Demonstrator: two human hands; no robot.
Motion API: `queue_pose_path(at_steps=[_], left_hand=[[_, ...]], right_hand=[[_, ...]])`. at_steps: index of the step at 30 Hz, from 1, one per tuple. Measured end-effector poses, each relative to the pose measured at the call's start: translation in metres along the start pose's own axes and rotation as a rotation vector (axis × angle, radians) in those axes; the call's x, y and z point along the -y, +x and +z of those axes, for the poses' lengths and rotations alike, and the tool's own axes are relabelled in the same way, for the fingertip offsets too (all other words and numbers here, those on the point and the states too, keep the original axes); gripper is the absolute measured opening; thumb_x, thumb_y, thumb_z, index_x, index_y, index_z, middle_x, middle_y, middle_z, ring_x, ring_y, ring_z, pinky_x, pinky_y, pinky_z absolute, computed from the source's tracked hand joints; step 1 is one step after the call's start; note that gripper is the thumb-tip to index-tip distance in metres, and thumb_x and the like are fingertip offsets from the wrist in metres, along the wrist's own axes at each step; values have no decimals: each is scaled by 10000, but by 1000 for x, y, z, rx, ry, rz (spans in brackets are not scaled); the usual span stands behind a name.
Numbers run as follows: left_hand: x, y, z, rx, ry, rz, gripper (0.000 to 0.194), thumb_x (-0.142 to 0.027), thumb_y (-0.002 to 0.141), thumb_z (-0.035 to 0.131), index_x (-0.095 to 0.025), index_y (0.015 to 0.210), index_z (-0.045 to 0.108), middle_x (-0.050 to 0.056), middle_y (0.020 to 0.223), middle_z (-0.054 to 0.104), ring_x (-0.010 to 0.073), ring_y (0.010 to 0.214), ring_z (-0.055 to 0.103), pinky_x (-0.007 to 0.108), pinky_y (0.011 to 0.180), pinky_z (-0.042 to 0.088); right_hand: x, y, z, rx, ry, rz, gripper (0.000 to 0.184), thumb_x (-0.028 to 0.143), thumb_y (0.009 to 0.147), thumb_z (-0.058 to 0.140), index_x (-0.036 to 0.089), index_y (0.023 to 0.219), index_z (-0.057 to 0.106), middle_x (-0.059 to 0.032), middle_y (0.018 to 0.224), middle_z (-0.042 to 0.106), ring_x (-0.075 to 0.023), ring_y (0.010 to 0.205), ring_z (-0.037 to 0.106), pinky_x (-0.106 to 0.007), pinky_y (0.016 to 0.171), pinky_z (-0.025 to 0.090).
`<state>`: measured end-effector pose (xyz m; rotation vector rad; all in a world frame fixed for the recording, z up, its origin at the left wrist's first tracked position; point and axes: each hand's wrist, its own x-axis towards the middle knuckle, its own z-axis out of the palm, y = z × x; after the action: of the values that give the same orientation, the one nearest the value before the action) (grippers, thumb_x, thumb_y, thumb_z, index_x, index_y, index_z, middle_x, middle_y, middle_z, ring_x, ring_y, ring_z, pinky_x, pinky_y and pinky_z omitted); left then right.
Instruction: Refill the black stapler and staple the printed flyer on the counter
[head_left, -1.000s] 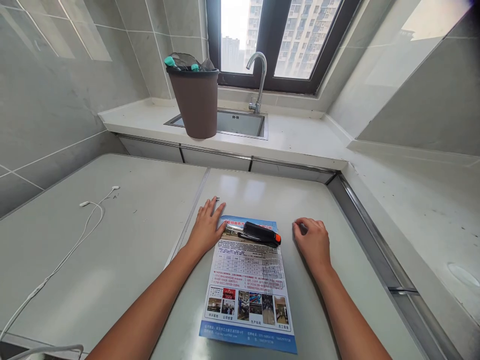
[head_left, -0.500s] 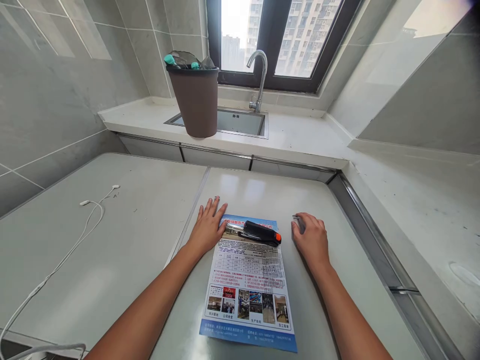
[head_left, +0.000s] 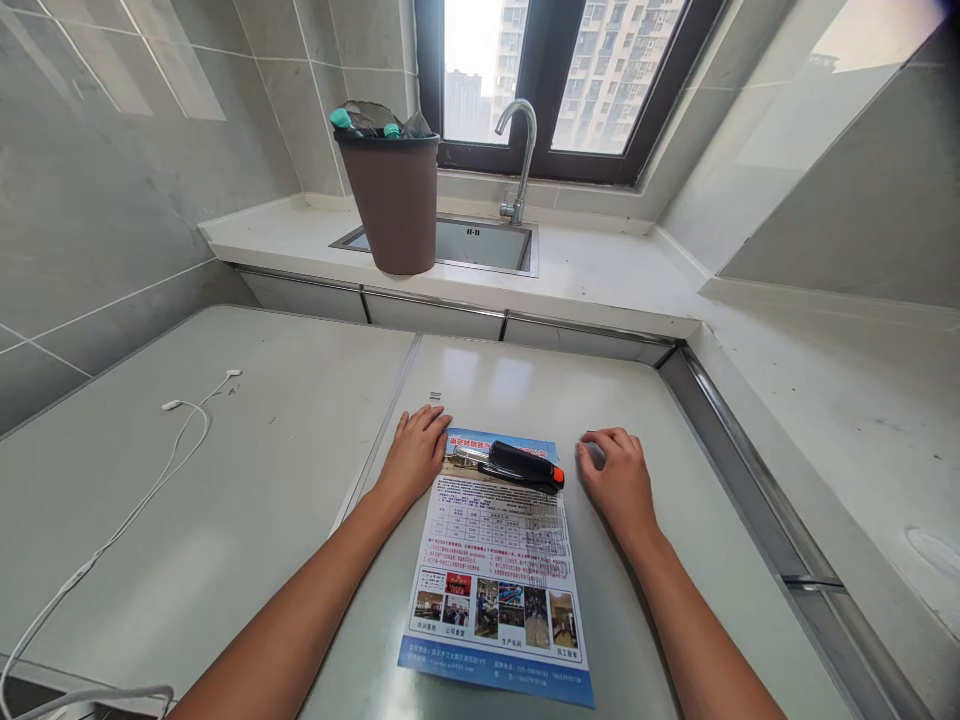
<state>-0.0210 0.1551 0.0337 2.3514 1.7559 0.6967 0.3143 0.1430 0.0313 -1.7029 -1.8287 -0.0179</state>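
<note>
A printed flyer (head_left: 491, 550) with blue bands lies on the pale table. Across its upper part rests a black stapler (head_left: 521, 466) with an orange end. My left hand (head_left: 415, 455) lies at the flyer's upper left corner, fingers stretched forward, thumb side by the paper. Just beyond those fingertips are small metal strips that look like staples (head_left: 435, 396). To the right of the flyer, my right hand (head_left: 619, 478) rests on the table with thumb and forefinger curled together. Whatever is between its fingertips is too small or hidden to make out.
A white cable (head_left: 142, 495) runs along the table's left half, near small scraps. Behind stands a counter (head_left: 592, 270) with a sink (head_left: 484, 242), a tap (head_left: 525, 150) and a brown bin (head_left: 394, 205) holding bottles. A ledge (head_left: 825, 380) borders the right side.
My left hand has drawn back slightly and its fingers have come closer together, baring the small metal strips. My right hand has shifted a little left, its fingers more curled over the metal bit seen before.
</note>
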Motion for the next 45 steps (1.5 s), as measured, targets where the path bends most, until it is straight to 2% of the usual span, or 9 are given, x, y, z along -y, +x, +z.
queue_pose_path(at_steps=[6, 11, 15, 18, 22, 26, 35, 41, 45], left_hand=[[-2, 1, -4, -73, -63, -5, 228, -163, 950, 521, -216, 1147, 624, 113, 1237, 631, 282, 1164, 605, 496, 1052, 480], [-4, -1, -4, -102, -69, -99, 227, -241, 904, 595, -184, 1113, 528, 138, 1169, 574, 306, 1102, 593, 481, 965, 520], [-4, -2, -1, -97, -27, -104, 366, -279, 907, 584, -181, 1250, 501, 180, 1401, 506, 341, 1316, 508, 509, 1086, 456], [-4, -2, 0, -42, 46, -79, 447, -274, 931, 539, -193, 1366, 476, 151, 1601, 381, 356, 1461, 376, 537, 1172, 371], [-3, -1, 0, 30, 95, -81, 382, -285, 940, 520, -214, 1314, 544, 88, 1658, 335, 378, 1492, 337, 566, 1156, 381], [-2, 1, -1, 25, 106, -76, 331, -304, 936, 528, -205, 1248, 581, 94, 1647, 359, 391, 1476, 362, 572, 1137, 396], [-5, 2, -2, -33, 89, -82, 293, -257, 952, 506, -188, 1228, 577, 148, 1471, 554, 366, 1414, 435, 541, 1123, 410], [0, 5, -3, -121, 90, -102, 402, -93, 966, 417, -169, 1336, 556, 154, 1239, 640, 311, 1127, 596, 460, 966, 502], [3, 4, -5, -126, 59, -132, 306, -89, 951, 473, -203, 1139, 686, 109, 1050, 659, 287, 977, 614, 424, 875, 522]], right_hand=[[-3, -1, 4, 40, -80, 35, 226, 311, 913, 549, 207, 1036, 708, -107, 1082, 644, -301, 1059, 552, -439, 896, 472], [-4, 0, 2, 34, -77, 57, 220, 305, 906, 540, 211, 1012, 709, -112, 1074, 649, -297, 1026, 556, -440, 883, 473], [-2, 0, 1, 41, -71, 64, 242, 296, 903, 528, 211, 1059, 694, -107, 1091, 665, -296, 1042, 556, -439, 879, 468], [-1, -1, 2, 52, -85, 75, 256, 307, 908, 517, 217, 1076, 688, -104, 1128, 667, -300, 1063, 555, -437, 861, 459], [-1, -2, 3, 61, -90, 82, 251, 322, 918, 508, 226, 1061, 690, -101, 1135, 659, -301, 1070, 556, -434, 842, 452], [0, -2, 3, 58, -87, 76, 244, 318, 916, 509, 227, 1048, 693, -102, 1126, 654, -300, 1060, 553, -438, 843, 445], [1, -2, 3, 64, -94, 83, 243, 318, 921, 510, 228, 1054, 692, -100, 1128, 646, -298, 1056, 544, -440, 845, 438], [8, -2, -1, 12, -39, 81, 223, 280, 910, 524, 218, 1035, 697, -100, 1083, 666, -302, 1048, 547, -438, 860, 437], [20, -1, -5, -57, 55, -11, 202, 267, 946, 510, 219, 1020, 692, -96, 1038, 660, -290, 1023, 545, -440, 902, 449]])
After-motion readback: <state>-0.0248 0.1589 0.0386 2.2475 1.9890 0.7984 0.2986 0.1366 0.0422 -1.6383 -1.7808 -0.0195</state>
